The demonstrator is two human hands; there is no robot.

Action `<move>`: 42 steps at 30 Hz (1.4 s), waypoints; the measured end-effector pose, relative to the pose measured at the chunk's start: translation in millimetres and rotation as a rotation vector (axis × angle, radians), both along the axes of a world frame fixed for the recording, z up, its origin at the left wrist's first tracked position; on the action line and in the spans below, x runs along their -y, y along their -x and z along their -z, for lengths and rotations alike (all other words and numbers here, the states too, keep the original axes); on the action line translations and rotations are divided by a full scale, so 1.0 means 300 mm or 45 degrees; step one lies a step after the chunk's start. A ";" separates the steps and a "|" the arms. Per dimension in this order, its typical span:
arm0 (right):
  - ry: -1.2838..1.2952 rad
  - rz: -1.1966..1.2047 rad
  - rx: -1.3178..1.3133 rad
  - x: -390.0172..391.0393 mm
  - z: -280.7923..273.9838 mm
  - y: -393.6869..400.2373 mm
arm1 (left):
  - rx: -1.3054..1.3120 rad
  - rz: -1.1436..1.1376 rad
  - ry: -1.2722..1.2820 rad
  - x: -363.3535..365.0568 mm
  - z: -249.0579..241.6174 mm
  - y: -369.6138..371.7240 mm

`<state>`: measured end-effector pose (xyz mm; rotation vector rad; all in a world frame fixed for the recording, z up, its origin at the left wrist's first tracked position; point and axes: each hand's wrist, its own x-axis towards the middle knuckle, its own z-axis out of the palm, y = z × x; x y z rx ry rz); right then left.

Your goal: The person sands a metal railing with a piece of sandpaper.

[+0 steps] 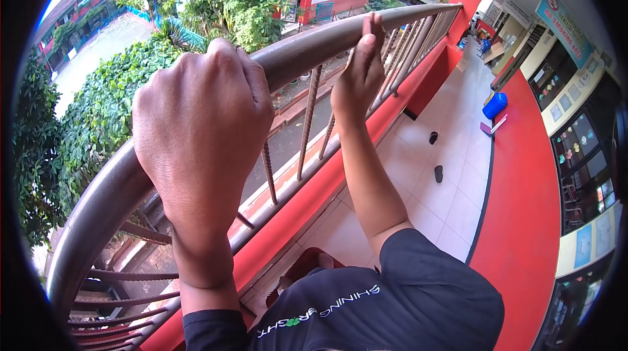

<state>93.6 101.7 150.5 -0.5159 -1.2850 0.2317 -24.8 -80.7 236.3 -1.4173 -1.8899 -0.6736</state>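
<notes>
Railing (307, 56) right in front of you, curved, with a fat, round top.
It runs past you, above a red ledge (307, 197). It looks hard, stiff, heavy and fixed in place, so it should not bend or break. The round top seems the best place to hold; it looks smooth, so sweaty skin might slip. Your left hand (203, 112), the closer one, is curled over the top in a fist. Your right hand (358, 73), farther along at the top too, has straight fingers showing; I cannot tell if it grips or just rests. The thin bars (309, 122) below look bumpy and rough.
</notes>
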 end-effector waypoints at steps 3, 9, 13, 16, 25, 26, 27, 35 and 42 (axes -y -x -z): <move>-0.633 -0.009 0.768 0.152 0.071 0.021 | 0.037 0.025 -0.005 -0.004 0.004 0.000; 0.127 -0.177 -0.146 0.048 0.017 0.044 | -0.084 -0.007 -0.054 -0.008 0.016 0.008; -0.538 -0.148 0.529 0.104 0.133 0.070 | -0.041 -0.050 0.016 -0.012 0.012 0.002; -0.186 0.011 0.134 0.007 0.074 0.051 | -0.274 0.015 -0.193 -0.020 0.024 0.019; -0.043 0.033 -0.003 -0.023 0.034 -0.006 | -0.341 -0.060 -0.203 -0.022 0.033 0.015; -0.047 0.035 -0.002 -0.023 0.038 -0.010 | -0.340 -0.058 -0.207 -0.022 0.030 0.015; -0.156 0.007 0.125 -0.020 0.056 -0.015 | -0.321 -0.055 -0.207 -0.022 0.030 0.014; -0.123 0.071 0.078 -0.168 0.096 -0.088 | -0.355 -0.059 -0.233 -0.023 0.035 0.018; -0.275 -0.001 0.269 -0.212 0.095 -0.131 | -0.493 -0.020 -0.231 -0.024 0.059 0.052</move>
